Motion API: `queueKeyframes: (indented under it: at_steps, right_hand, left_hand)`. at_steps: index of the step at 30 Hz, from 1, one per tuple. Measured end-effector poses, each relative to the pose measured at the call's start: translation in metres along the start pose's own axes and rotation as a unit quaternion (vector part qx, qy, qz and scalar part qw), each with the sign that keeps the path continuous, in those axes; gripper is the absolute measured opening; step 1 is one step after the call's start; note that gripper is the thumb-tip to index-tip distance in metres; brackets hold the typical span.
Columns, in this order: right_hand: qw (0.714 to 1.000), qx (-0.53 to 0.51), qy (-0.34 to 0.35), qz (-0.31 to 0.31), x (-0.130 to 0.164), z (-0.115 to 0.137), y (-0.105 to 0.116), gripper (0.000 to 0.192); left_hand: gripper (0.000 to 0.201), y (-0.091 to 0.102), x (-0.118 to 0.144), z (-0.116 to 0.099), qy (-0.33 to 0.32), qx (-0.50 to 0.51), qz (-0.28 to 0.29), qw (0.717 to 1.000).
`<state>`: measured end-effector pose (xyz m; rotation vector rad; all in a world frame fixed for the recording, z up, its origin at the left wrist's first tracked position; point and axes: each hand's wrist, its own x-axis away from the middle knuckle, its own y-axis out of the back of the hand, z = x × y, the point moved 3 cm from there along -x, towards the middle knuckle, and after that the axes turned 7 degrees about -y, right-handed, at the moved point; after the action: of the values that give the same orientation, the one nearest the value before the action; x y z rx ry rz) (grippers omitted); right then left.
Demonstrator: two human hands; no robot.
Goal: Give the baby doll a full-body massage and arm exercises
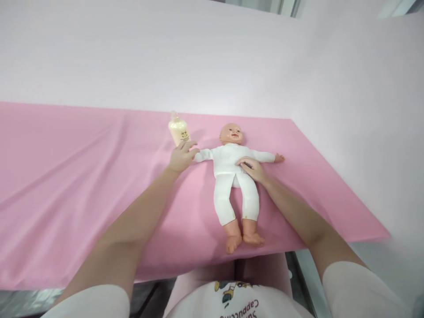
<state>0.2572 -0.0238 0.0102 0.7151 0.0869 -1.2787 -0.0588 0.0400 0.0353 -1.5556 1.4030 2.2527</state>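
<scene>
On the pink cloth (82, 176) spread over the table, a baby doll (235, 176) in a white suit lies on its back, head toward twelve o'clock and bare feet toward six, arms spread to either side. The right hand (251, 168) rests on the doll's belly and hip, at about three o'clock of its middle; the fingers (244, 164) are bent and press or pinch the white fabric there, though whether they grip a fold I cannot tell. The left hand (181, 157) lies at nine o'clock of the doll, just beside its outstretched sleeve, fingers loosely curled and partly open, fingertips touching the lower end of a baby bottle (179, 129). The bottle stands or leans at roughly ten o'clock of the doll's head, near it but apart, and holds a pale cream liquid nearly to the top, with a light teat on it. The hand is against the bottle rather than clearly wrapped round it. Both forearms reach out from white short sleeves at the lower edge of view
</scene>
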Motion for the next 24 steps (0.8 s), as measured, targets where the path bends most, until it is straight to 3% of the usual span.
queueKeyframes:
  at_steps: [6, 11, 15, 19, 22, 24]
  right_hand:
    - [1.000, 0.003, -0.009, -0.007, -0.001, -0.001, 0.000, 0.022]
    - [1.000, 0.001, -0.013, -0.010, 0.000, -0.001, 0.000, 0.022]
    - [1.000, 0.003, -0.013, -0.019, 0.001, 0.001, 0.000, 0.022]
    - [0.999, 0.024, -0.027, -0.031, 0.001, 0.003, 0.000, 0.022]
    - [0.997, 0.059, -0.051, -0.027, 0.003, 0.014, 0.000, 0.022]
    - [0.994, 0.086, -0.066, -0.016, 0.008, 0.029, -0.002, 0.021]
  left_hand:
    - [0.023, -0.001, 0.016, 0.025, 0.064, -0.038, 0.065, 0.995]
    - [0.027, -0.004, 0.013, 0.012, 0.036, -0.025, 0.120, 0.992]
    - [0.025, -0.007, 0.004, -0.023, -0.015, 0.031, 0.177, 0.984]
    - [0.032, -0.003, -0.002, -0.075, -0.028, 0.105, 0.228, 0.968]
    - [0.029, 0.013, -0.003, -0.116, 0.034, 0.158, 0.246, 0.956]
    - [0.029, 0.028, 0.001, -0.136, 0.146, 0.172, 0.284, 0.932]
